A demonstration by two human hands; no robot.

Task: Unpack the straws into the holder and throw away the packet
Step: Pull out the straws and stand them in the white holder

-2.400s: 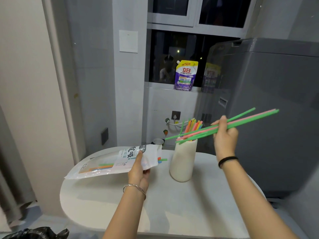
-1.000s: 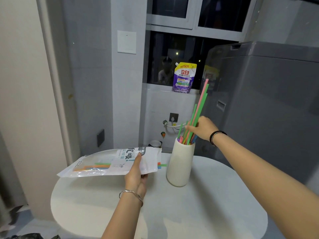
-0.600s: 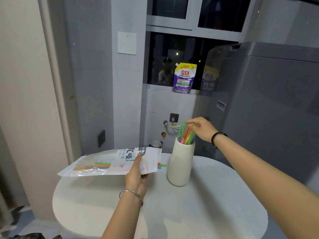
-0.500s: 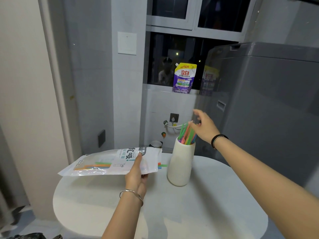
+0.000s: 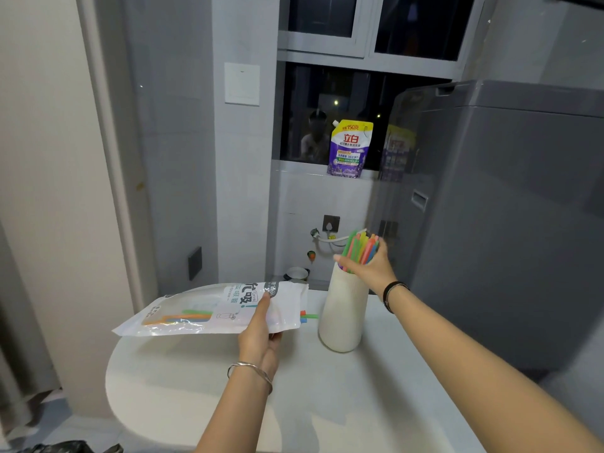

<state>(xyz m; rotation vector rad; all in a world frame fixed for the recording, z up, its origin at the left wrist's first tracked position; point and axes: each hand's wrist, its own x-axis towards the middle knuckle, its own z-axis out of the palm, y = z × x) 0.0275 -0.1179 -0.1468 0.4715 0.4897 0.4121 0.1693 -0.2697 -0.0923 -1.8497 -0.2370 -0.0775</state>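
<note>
left fingers (image 5: 263, 304): we see the thumb on top of the packet's printed face, clamping it; other fingers hidden under it
left hand (image 5: 260, 338): holds the clear-and-white plastic straw packet (image 5: 212, 310) level above the table, open end toward the holder
right fingers (image 5: 343, 261): spread loosely at the holder's mouth, in front of the straws; we cannot tell if they pinch any
right hand (image 5: 372, 268): at the rim, palm side against the straw bundle
packet contents: a few green, orange and blue straws (image 5: 188, 317) lie inside; tips (image 5: 307, 317) poke out of the open end
holder: tall cream ceramic vase-shaped holder (image 5: 343, 315), upright on the table, just right of the packet
holder contents: bundle of green, pink, orange straws (image 5: 359, 248) standing upright
surface: white rounded table top (image 5: 196, 380)
room: grey tiled wall, dark window, purple detergent pouch (image 5: 348, 148) on the sill, large grey appliance (image 5: 506, 223) at right
</note>
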